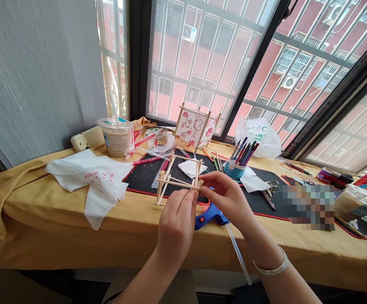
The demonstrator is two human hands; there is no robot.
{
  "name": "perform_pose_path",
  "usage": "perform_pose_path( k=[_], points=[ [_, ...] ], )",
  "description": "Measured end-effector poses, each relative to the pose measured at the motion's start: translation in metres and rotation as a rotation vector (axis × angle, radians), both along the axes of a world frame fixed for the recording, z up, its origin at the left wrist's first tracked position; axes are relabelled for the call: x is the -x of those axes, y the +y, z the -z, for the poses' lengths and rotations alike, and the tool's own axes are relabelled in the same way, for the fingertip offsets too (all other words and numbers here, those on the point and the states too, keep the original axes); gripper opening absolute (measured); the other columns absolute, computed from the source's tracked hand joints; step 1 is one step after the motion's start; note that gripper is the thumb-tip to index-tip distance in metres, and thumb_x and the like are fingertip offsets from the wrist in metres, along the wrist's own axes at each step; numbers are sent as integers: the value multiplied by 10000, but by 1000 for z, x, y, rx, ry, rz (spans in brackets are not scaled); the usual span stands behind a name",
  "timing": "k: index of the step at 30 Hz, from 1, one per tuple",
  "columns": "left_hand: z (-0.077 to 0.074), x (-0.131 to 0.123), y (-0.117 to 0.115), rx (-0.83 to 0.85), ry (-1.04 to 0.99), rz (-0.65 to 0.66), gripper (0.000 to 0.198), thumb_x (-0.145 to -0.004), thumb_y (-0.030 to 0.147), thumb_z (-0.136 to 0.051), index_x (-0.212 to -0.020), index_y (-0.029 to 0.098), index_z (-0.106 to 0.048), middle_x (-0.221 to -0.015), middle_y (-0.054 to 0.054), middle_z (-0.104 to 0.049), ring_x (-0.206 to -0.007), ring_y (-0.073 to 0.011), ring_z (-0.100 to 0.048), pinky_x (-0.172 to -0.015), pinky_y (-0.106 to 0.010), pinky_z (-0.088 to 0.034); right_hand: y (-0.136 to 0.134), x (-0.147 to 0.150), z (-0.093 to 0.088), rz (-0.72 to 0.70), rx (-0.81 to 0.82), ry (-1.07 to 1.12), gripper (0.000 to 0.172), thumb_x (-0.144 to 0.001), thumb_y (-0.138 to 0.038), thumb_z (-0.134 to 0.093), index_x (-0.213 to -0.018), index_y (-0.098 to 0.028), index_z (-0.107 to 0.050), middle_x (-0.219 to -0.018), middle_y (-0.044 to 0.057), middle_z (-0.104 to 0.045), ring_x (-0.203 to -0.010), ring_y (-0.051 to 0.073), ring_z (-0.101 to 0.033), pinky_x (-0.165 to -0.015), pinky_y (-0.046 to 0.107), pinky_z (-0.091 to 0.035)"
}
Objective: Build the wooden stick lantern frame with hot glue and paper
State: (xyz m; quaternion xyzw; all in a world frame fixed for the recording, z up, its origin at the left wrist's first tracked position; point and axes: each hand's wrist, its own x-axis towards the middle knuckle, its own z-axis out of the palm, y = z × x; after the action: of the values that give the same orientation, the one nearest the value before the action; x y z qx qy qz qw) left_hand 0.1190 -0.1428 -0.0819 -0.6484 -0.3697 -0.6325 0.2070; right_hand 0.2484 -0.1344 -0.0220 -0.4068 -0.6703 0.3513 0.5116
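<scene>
A small open frame of thin wooden sticks (179, 183) is held up over the table's front edge. My left hand (177, 221) grips its near right corner from below, fingers closed. My right hand (223, 195) pinches the same corner between thumb and fingertips; exactly which stick ends it holds is partly hidden. Just behind and under my right hand lies a blue glue gun (211, 216), a clear glue stick (238, 255) jutting from it past the table edge. At the back stands a paper lantern (192, 127) on a stick frame, with red drawings.
White tissues (98, 175) and a lidded drink cup (115, 137) are at the left. A blue pot of pens (236, 166) stands right of centre, before a plastic bag (257, 135). A black mat (142, 173) lies on the yellow cloth (60, 236). Another cup (349, 202) is far right.
</scene>
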Motion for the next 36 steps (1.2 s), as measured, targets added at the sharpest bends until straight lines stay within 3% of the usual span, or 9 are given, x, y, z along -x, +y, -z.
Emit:
perform_pose_path(
  k=[26, 36],
  points=[
    [2, -2, 3, 35, -20, 19, 79, -908, 125, -561, -981, 132, -591, -889, -6, -618, -807, -135, -636, -697, -296, -576, 0, 6, -1, 68, -173, -50, 92, -753, -224, -706, -843, -208, -696, -842, 50, -675, -779, 182, -662, -662, 291, -570],
    [4, -3, 4, 48, -49, 50, 75, -911, 139, -563, -980, 134, -594, -892, -6, -622, -812, -136, -638, -702, -299, -577, -3, 8, -2, 99, -166, -94, 104, -754, -190, -665, -854, -203, -693, -847, 45, -664, -777, 173, -660, -646, 275, -560]
  ],
)
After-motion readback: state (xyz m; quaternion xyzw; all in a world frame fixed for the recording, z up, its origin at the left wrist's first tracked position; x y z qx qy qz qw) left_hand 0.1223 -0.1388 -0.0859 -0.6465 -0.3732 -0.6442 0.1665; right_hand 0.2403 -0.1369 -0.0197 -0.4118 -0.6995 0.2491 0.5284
